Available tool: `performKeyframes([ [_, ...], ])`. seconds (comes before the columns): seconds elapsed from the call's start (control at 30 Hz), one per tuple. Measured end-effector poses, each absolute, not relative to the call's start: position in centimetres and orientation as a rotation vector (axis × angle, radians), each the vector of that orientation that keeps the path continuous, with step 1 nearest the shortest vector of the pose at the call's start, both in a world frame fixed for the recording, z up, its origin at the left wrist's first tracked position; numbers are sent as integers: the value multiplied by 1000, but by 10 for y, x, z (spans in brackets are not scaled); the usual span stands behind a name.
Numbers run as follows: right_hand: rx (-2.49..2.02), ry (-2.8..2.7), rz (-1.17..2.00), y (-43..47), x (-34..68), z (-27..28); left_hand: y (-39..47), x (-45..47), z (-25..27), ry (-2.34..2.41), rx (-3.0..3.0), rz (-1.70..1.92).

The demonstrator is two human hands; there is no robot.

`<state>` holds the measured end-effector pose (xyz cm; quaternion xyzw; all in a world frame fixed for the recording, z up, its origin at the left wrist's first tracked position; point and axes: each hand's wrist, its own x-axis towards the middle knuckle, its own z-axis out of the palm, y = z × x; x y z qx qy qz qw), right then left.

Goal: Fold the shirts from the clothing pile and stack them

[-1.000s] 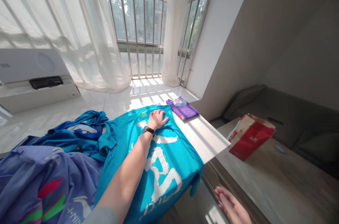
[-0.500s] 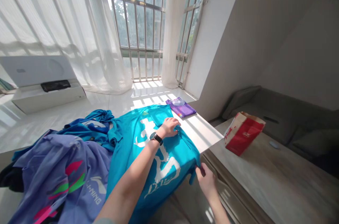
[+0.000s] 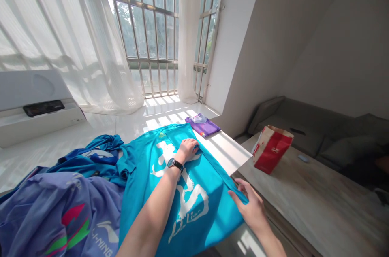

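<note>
blue shirt lies spread on the white ledge by the window, and its low end goes past the ledge's near edge. it has big white writing on it. the left hand, with a black watch on its wrist, rests on top of the shirt with its fingers bent, and i cannot tell if they pinch the cloth. the right hand holds the shirt's right edge, down low, between thumb and fingers. just past the top of the shirt is a folded purple shirt. on the left, a lilac shirt and a heap of blue clothes lie all crumpled. farther back is a white box with a black thing in it. on the right, a red and tan paper bag stands on a tabletop near a gray couch.
</note>
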<state>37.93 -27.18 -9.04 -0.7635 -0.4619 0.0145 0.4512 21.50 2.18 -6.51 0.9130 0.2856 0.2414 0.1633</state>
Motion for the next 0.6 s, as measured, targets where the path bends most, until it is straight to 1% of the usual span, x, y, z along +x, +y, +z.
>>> performKeyframes([
  [0.13,-1964,-1316,26,-278,379,-93,25,213,-62,824,2552,722],
  [0.23,-1966,-1348,-51,-284,385,-96,27,209,-57,845,2422,789],
  [0.47,-1720,-1432,-350,-305,383,-97,30,195,-45,866,2246,814],
  [0.6,-1688,-1399,-333,-314,372,-104,34,188,-47,895,2252,770],
])
